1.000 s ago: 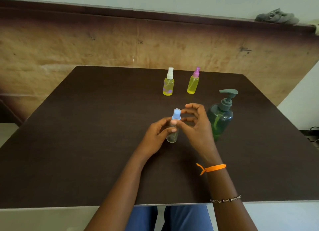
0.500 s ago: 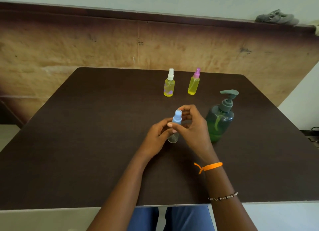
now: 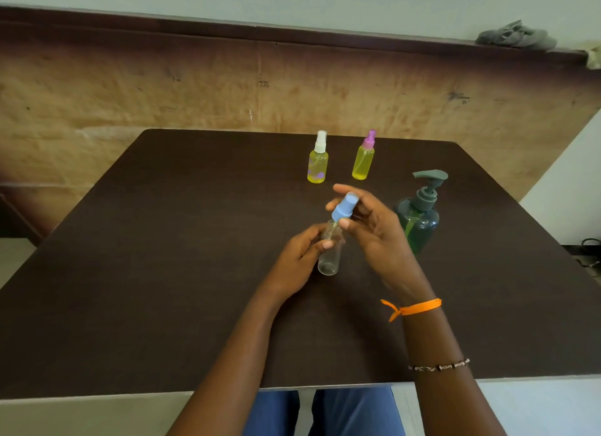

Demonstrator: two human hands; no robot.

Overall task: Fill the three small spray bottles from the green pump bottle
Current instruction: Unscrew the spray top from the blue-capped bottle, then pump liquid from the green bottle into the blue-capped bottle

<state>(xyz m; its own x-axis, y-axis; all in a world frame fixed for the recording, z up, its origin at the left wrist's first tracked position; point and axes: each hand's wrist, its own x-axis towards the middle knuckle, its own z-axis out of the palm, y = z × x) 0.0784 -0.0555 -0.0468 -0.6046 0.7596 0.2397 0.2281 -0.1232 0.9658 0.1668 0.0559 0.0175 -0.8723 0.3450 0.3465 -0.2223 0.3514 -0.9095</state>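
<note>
Third bottle's turn, looks like: left hand [image 3: 300,256] grips the empty clear spray bottle [image 3: 329,253] mid-table, right hand [image 3: 367,220] pinches its blue spray cap [image 3: 344,207] tilted off the neck, so next it probably goes under the green pump bottle [image 3: 419,219] just right.

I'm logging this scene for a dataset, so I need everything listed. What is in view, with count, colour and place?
Filled spray bottles: 2, yellow liquid; white-capped bottle and pink-capped bottle upright at the table's far middle.
Empty spray bottle: 1, clear, held at the table's centre.
Spray cap: 1, blue, tilted, lifted off that bottle's neck.
Pump bottle: 1, dark green, right of the hands.
Table: 1, dark brown.
Bundle: 1, grey, on the ledge, top right.
Wristbands: orange band, beaded bracelet, right forearm.
Left hand: grips the clear bottle.
Right hand: pinches the blue cap.
</note>
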